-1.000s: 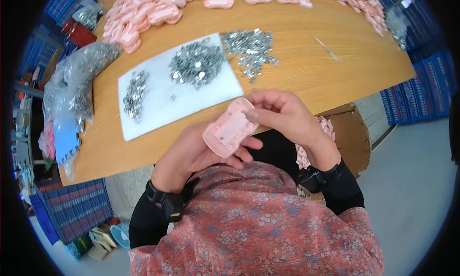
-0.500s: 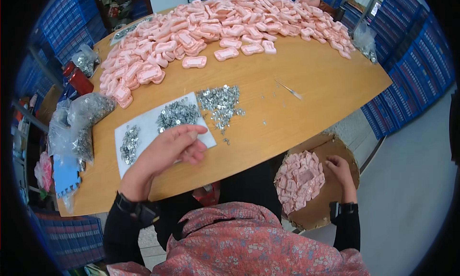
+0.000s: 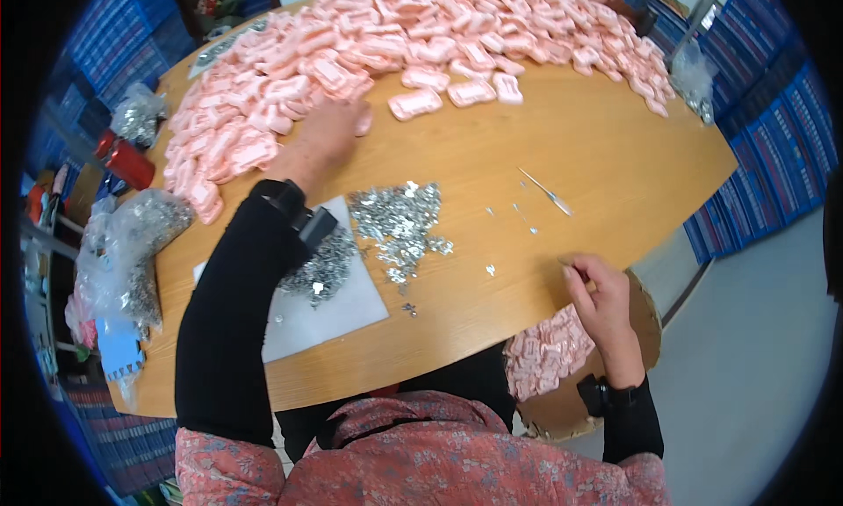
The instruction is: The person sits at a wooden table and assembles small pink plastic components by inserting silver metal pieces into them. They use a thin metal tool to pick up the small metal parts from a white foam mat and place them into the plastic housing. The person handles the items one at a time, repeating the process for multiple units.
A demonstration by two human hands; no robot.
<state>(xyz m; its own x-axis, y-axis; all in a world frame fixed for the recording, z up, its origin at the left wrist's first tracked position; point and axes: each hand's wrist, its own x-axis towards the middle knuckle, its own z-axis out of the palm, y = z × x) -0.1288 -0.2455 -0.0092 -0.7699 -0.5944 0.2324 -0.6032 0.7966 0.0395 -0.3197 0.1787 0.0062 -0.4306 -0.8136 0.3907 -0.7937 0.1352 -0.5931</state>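
Observation:
My left hand (image 3: 327, 139) reaches across the table to the near edge of a large heap of pink moulded plastic pieces (image 3: 290, 71). Its fingers curl over one loose pink piece (image 3: 363, 124), most of which they hide. Over the table's front right edge, my right hand (image 3: 601, 299) is loosely bent, thumb and forefinger apart, with nothing visible in it. Below my left forearm, small silvery metal clips (image 3: 320, 269) lie on a white sheet (image 3: 347, 317). Another pile of metal clips (image 3: 399, 220) spreads on the bare wood beside it.
A thin tool with a pale handle (image 3: 558, 202) lies right of centre, near a few stray clips (image 3: 491, 270). Under the right edge stands a cardboard box (image 3: 637, 357) holding pink pieces. Plastic bags of metal parts (image 3: 132, 251) and a red flask (image 3: 127, 159) stand left; blue crates surround the table.
My left hand has gone from above the white sheet forward to a loose pink piece. The right hand has risen from over the box to the table's edge.

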